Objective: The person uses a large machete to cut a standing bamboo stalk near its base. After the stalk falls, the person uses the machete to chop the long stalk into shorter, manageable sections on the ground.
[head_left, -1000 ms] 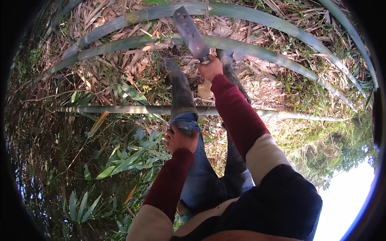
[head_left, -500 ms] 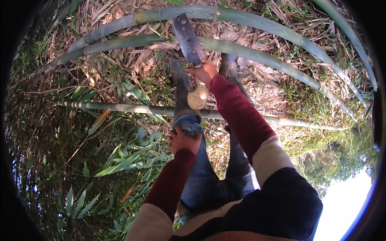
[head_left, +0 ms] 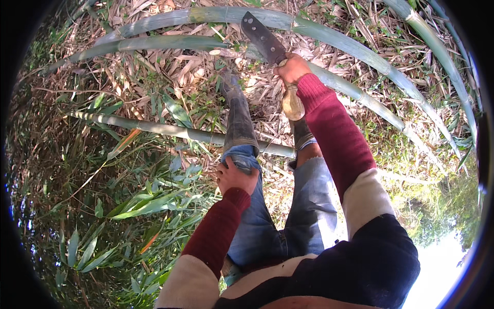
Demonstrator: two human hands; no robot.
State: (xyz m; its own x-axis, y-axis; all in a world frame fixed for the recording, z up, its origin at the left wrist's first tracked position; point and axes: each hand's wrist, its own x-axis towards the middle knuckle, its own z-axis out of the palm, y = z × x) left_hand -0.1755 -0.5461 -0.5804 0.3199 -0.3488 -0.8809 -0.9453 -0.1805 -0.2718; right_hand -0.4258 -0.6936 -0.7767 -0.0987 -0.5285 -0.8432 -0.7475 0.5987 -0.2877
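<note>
My right hand (head_left: 294, 70) grips a machete by its wooden handle (head_left: 293, 103), which swells to a rounded pale end below my fist. The broad dark machete blade (head_left: 263, 38), with several holes along it, points up and left across the bamboo poles. My left hand (head_left: 236, 177) is curled round my left knee, over the blue jeans (head_left: 260, 203). A cut bamboo pole end (head_left: 217, 52) shows a little left of the blade. Beneath my right forearm passes the nearer green bamboo pole (head_left: 350, 88).
Another thick bamboo pole (head_left: 339, 38) arches across the far side. A thinner pole (head_left: 180, 132) crosses at my left boot (head_left: 239, 116). More bamboo (head_left: 437, 46) curves down at the right. Leafy shoots (head_left: 149, 206) grow on the left, and dry leaves (head_left: 193, 77) litter the ground.
My right hand has moved right and away from me, carrying the machete. My right leg has shifted, its knee now bent outward. My left hand stays at the left knee.
</note>
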